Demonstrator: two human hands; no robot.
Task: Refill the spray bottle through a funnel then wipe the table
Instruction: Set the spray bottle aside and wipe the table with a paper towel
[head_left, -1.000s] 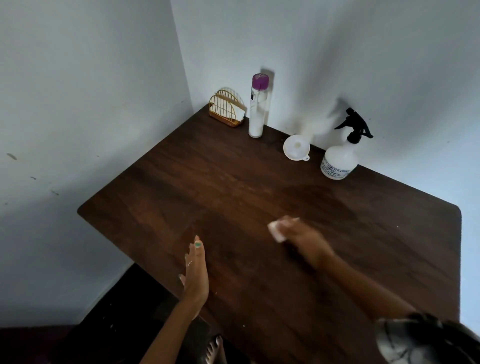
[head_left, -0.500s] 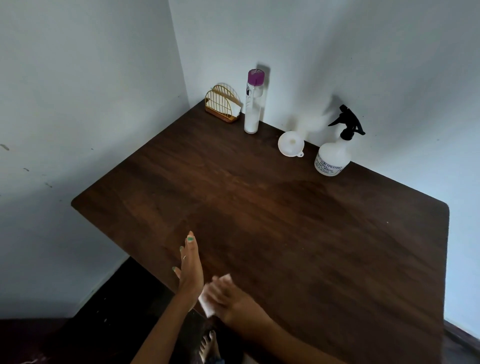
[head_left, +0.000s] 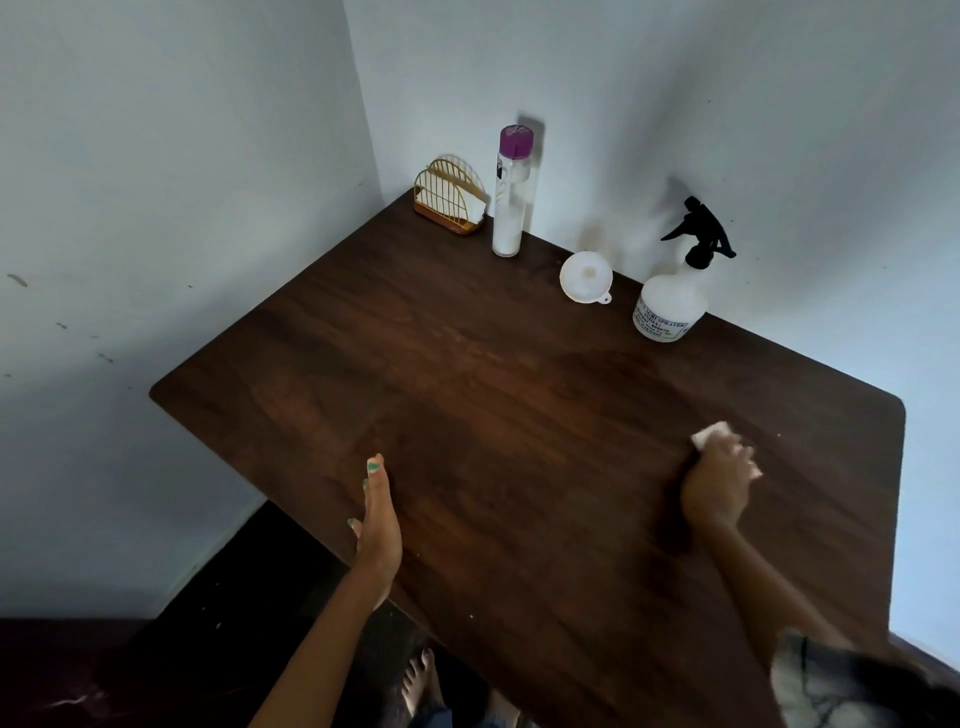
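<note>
My right hand (head_left: 719, 480) presses a small white wipe (head_left: 710, 433) onto the dark wooden table (head_left: 467, 395) near its right side; the hand is blurred and covers most of the wipe. At the table's near left edge my left hand (head_left: 378, 525) rests flat with fingers straight, holding nothing. A white spray bottle (head_left: 672, 301) with a black trigger head stands upright at the back by the wall. To its left a white funnel (head_left: 587, 276) lies on the table.
A tall clear bottle (head_left: 511, 192) with a purple cap stands at the back corner beside a gold wire napkin holder (head_left: 451, 201). Walls close the table's left and back sides. A bare foot (head_left: 418, 680) shows on the dark floor below the near edge.
My right hand swept the wipe from the middle to the near edge beside my left hand, then across to the right side. My left hand has stayed at the near edge.
</note>
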